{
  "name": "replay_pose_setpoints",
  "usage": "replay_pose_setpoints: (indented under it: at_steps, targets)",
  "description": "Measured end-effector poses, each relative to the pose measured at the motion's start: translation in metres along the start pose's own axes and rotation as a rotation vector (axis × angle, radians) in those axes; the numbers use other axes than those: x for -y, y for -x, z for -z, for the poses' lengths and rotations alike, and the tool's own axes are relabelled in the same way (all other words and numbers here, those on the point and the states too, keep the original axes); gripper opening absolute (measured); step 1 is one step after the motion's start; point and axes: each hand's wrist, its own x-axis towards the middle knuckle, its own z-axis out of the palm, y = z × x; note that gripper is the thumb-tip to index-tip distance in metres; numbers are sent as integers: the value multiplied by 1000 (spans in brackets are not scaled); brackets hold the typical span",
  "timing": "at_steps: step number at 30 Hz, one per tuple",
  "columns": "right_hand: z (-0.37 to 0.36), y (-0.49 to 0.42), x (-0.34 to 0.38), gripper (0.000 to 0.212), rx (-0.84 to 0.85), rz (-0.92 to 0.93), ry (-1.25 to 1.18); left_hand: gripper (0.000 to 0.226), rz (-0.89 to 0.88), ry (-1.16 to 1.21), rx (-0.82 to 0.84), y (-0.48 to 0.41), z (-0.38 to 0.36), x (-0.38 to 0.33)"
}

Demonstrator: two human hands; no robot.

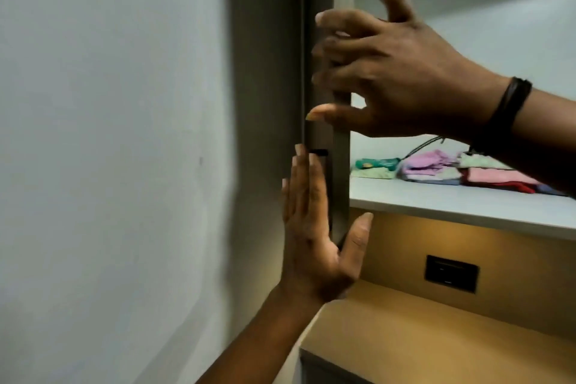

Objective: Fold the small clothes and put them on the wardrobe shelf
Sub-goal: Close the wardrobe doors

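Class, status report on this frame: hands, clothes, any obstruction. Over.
Left hand flat on wardrobe door. Right hand at door edge, grip unclear. Folded clothes on shelf. Right forearm crosses shelf opening.
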Motion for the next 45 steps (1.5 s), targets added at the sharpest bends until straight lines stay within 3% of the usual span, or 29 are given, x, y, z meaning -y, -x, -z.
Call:
replay_pose_setpoints:
  at_steps: [5, 12, 23, 30, 35, 39, 45]
  targets:
    - [-12, 60, -32, 74, 135, -206, 131, 69, -29, 44, 11, -14, -82, -28]
    - [-77, 134, -81, 73, 335, -393, 178, 69, -30, 57, 126, -39, -195, -39]
    - [-173, 173, -118, 81, 367, -539, 140, 83, -71, -229, 258, -63, -288, -21]
    - [-195, 177, -124, 80, 367, -566, 129, 89, -53, -234, 270, -65, -306, -12]
    - [-175, 180, -118, 75, 434, -578, 91, 89, -62, -232, 343, -56, -291, -13]
    - [-114, 214, -95, 70, 370, -770, 88, 87, -51, -133, 301, -44, -256, -11]
    - [47, 299, -60, 60, 96, -827, 544, 79, -285, 134, 98, -79, -209, -73]
